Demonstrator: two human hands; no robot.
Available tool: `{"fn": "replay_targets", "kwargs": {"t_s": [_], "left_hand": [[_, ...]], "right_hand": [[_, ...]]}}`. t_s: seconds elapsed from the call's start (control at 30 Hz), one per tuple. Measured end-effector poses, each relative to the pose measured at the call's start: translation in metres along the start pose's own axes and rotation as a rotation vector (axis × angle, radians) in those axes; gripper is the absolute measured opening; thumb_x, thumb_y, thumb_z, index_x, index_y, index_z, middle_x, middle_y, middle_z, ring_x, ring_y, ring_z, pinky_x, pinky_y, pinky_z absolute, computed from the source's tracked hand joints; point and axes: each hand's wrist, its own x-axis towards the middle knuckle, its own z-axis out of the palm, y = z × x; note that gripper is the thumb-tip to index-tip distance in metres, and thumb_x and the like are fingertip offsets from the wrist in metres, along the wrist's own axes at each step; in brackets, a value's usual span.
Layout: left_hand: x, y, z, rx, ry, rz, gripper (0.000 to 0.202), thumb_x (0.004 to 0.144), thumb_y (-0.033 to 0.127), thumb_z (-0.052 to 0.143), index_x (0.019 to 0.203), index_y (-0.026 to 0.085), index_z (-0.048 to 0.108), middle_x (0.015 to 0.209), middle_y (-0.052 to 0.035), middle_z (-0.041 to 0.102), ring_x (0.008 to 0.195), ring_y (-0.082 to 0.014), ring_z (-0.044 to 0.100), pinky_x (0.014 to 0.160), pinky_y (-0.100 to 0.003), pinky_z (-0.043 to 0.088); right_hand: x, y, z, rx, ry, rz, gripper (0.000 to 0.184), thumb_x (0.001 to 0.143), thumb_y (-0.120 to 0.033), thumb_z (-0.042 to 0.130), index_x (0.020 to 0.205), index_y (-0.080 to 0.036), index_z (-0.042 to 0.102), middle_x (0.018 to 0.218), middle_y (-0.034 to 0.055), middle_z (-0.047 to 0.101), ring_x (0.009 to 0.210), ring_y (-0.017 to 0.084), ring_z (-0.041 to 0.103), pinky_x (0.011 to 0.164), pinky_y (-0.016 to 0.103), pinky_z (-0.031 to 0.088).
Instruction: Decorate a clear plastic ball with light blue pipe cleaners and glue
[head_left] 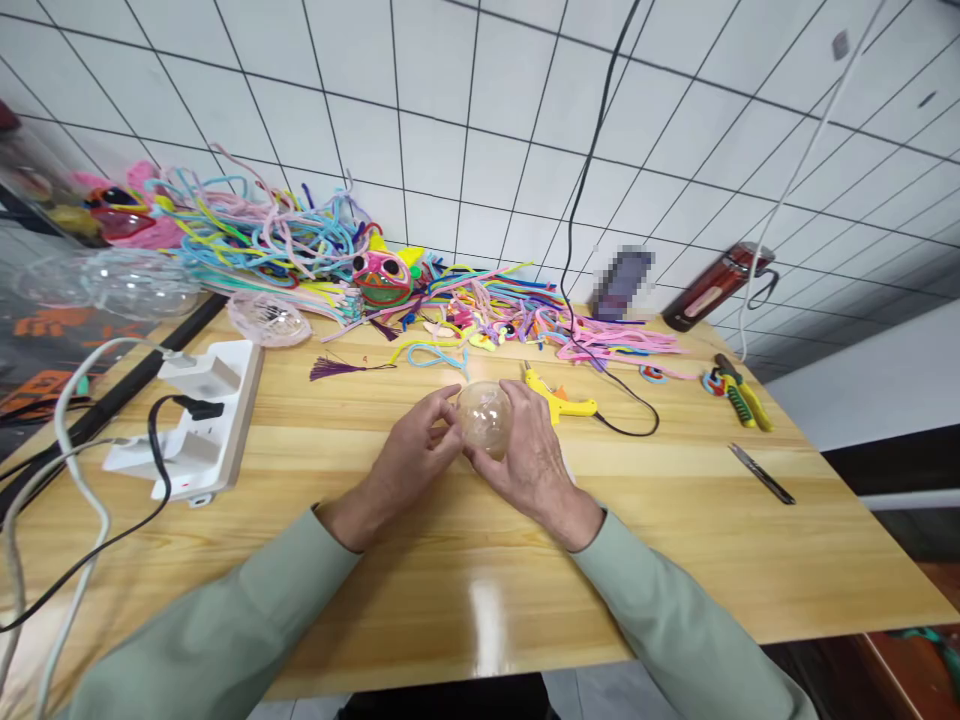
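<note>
Behind my wooden worktop [427, 610] rises a white tiled wall [435, 75]. My left fingers [435, 405] and right fingers [531, 402] curl round opposite sides of a clear ball [484, 415], opened just to its width; whether it touches the wood, I can't tell. My grip covers its edges, and something white [568, 467] is mostly hidden by my right hand. A yellow glue gun [571, 406] lies close beyond my right knuckles, a purple tassel [336, 368] farther off to the left. Coloured fuzzy stems [270, 230] crowd the back, a big-eyed pink face [384, 280] among them. One dark thing [624, 282] there is pixelated past recognising. The red flask [720, 285] hides its contents; clear plastic shells [142, 285] blur together at far left, and plugs fill part of a white power strip [238, 400].
</note>
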Motion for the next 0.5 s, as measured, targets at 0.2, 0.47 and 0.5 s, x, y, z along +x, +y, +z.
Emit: {"fn": "replay_targets", "kwargs": {"t_s": [0.2, 0.47, 0.5], "left_hand": [[-0.001, 0.001, -0.002, 0.118, 0.056, 0.02, 0.017, 0.088, 0.038, 0.065, 0.088, 0.021, 0.065, 0.146, -0.0151, 0.067, 0.119, -0.0279, 0.073, 0.077, -0.035, 0.066], [-0.002, 0.001, 0.005, 0.177, 0.088, 0.09, 0.01, 0.082, 0.014, 0.06, 0.079, 0.022, 0.055, 0.117, -0.0103, 0.069, 0.117, -0.024, 0.066, 0.082, -0.032, 0.059], [-0.001, 0.0, 0.006, 0.164, 0.099, 0.087, 0.012, 0.081, 0.012, 0.059, 0.079, 0.022, 0.053, 0.117, -0.0102, 0.069, 0.117, -0.0238, 0.065, 0.084, -0.032, 0.058]], "right_hand": [[0.0, -0.002, -0.001, -0.006, -0.039, 0.066, 0.084, 0.091, -0.046, 0.078, 0.155, -0.01, 0.039, 0.147, 0.0294, 0.05, 0.139, 0.042, 0.054, 0.109, 0.061, 0.056], [-0.005, 0.0, 0.011, -0.054, 0.069, -0.023, 0.082, 0.095, -0.049, 0.072, 0.157, -0.011, 0.034, 0.146, 0.029, 0.058, 0.138, 0.043, 0.058, 0.111, 0.065, 0.053], [-0.004, 0.0, 0.012, -0.06, 0.081, -0.026, 0.082, 0.095, -0.05, 0.072, 0.157, -0.011, 0.035, 0.146, 0.0293, 0.057, 0.137, 0.043, 0.058, 0.11, 0.066, 0.053]]}}
